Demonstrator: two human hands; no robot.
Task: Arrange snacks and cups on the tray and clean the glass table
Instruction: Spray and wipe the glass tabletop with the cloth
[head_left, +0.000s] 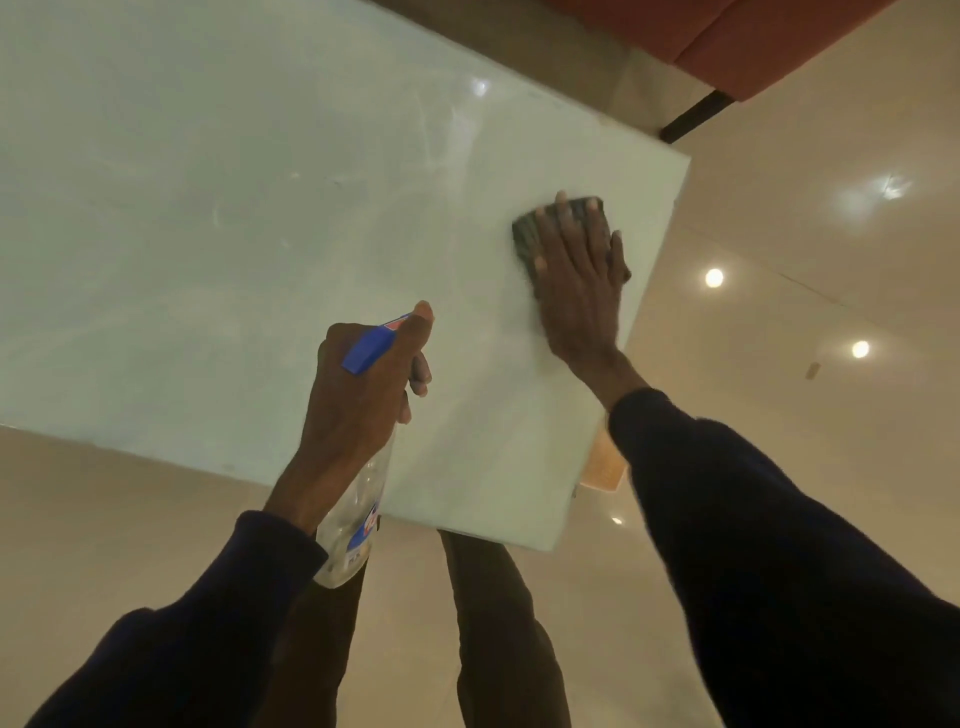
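The pale green glass table (234, 234) fills the upper left of the head view. My right hand (579, 270) lies flat, fingers spread, pressing a dark grey cloth (524, 236) onto the glass near the table's right edge. My left hand (363, 384) is shut on a clear spray bottle (353, 525) with a blue trigger head (370, 349), held over the table's near edge, nozzle pointing across the glass. No tray, snacks or cups are in view.
A shiny beige tiled floor (779, 218) surrounds the table and reflects ceiling lights. A red-orange seat (753, 47) with a dark leg (696, 115) stands past the far right corner. My legs (498, 623) are below the near edge.
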